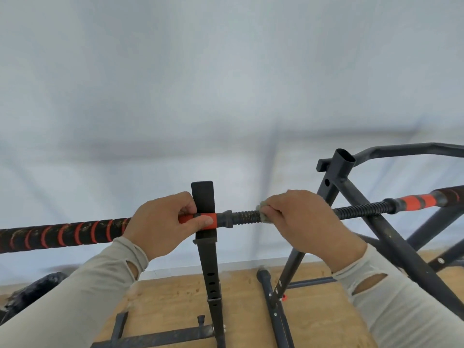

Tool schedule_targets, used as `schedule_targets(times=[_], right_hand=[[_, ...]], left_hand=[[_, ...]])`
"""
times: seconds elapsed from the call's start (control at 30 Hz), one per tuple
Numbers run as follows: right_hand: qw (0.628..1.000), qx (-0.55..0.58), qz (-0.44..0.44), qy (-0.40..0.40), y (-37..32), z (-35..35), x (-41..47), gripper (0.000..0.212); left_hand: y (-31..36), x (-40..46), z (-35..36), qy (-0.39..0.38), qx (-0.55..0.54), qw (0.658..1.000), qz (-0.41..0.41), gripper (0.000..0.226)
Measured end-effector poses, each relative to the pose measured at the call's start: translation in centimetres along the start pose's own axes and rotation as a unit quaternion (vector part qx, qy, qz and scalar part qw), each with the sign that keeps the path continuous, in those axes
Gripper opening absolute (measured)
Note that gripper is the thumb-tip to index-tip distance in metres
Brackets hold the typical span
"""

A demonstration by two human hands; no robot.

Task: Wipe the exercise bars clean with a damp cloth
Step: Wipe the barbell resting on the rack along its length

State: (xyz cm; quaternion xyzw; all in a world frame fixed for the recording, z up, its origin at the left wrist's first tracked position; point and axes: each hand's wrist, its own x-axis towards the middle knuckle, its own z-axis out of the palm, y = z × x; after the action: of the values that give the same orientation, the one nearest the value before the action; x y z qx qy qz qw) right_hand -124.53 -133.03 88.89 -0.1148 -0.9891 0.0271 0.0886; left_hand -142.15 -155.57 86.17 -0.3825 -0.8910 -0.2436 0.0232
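A long exercise bar [246,217] runs across the view, black with orange spiral wrap on the left, orange sleeves and a threaded middle. It lies in the cradle of a black upright stand [209,257]. My left hand [163,223] grips the bar at its orange sleeve by the cradle. My right hand [298,217] holds a grey-green cloth [262,210] wrapped round the threaded section. Most of the cloth is hidden under my fingers.
A second black stand [334,187] with an open tube top and angled legs rises on the right, with a curved black bar [406,149] behind it. Frame feet and a loose tube [266,280] lie on the plywood floor [170,297]. A white wall is behind.
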Motion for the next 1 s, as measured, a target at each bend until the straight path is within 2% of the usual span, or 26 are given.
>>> schedule_targets(times=[0.13,0.23,0.3,0.37,0.43,0.57,0.63,0.73,0.9,1.0], right_hand=[[0.997,0.004,-0.049,0.056,-5.9,2.2,1.8,0.024],[0.997,0.038,-0.070,0.026,-3.9,1.9,1.4,0.023],[0.996,0.066,-0.056,-0.011,-1.1,0.9,0.6,0.027],[0.998,0.043,-0.028,-0.028,0.9,0.1,0.2,0.030],[0.999,0.019,-0.032,-0.007,1.0,0.1,0.1,0.032],[0.993,0.049,-0.101,0.039,-2.9,1.8,0.7,0.036],[0.992,0.049,-0.104,0.043,-3.7,2.4,1.2,0.035],[0.995,0.088,-0.046,-0.013,-2.3,1.8,2.3,0.033],[0.976,0.123,0.056,-0.168,-1.3,0.9,7.0,0.046],[0.970,0.180,0.051,-0.154,-0.6,0.7,6.6,0.044]], left_hand=[[0.0,-0.1,-0.1,0.006,0.010,1.000,0.008,0.040],[0.0,0.1,-0.1,-0.001,0.002,1.000,0.005,0.040],[0.0,0.1,0.0,-0.008,-0.001,1.000,0.002,0.041],[-0.1,0.1,0.0,-0.007,0.005,1.000,0.005,0.042],[-0.1,0.0,0.0,-0.004,0.005,1.000,0.007,0.043],[-0.1,0.0,-0.1,-0.005,0.012,1.000,0.015,0.048],[-0.2,0.0,0.0,-0.003,0.013,1.000,0.019,0.050],[-0.2,0.0,0.1,0.002,0.013,1.000,0.024,0.047],[-0.1,-0.3,0.0,0.008,0.011,1.000,0.025,0.042],[0.0,-0.2,-0.1,0.006,0.013,1.000,0.022,0.042]])
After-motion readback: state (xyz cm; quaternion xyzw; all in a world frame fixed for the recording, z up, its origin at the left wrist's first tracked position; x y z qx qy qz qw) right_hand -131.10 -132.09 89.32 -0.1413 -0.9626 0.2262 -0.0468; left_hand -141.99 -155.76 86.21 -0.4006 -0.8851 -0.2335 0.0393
